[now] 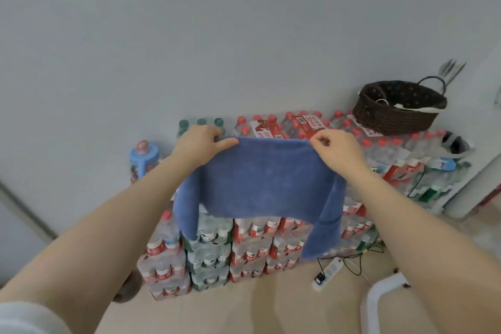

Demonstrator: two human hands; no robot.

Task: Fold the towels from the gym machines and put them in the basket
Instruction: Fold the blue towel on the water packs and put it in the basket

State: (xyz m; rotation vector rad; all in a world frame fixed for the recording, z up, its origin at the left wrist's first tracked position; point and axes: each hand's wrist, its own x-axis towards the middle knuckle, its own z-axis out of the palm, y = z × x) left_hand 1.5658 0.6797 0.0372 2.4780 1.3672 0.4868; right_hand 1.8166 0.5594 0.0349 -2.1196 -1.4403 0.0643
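Against a plain pale wall, shrink-wrapped packs of bottled water (252, 244) stand stacked on a beige floor, with a dark woven basket (398, 114) resting on top of the stack at the right and a white power strip (326, 274) lying on the floor below. A person holds a blue towel (257, 184) spread out in the air in front of the stack, well to the left of the basket, the left hand (199, 144) pinching one upper corner and the right hand (337, 150) pinching the other. Each grip is narrow, thumb and fingers closed on the cloth's top edge, while the towel's two side edges hang down lower than its middle.
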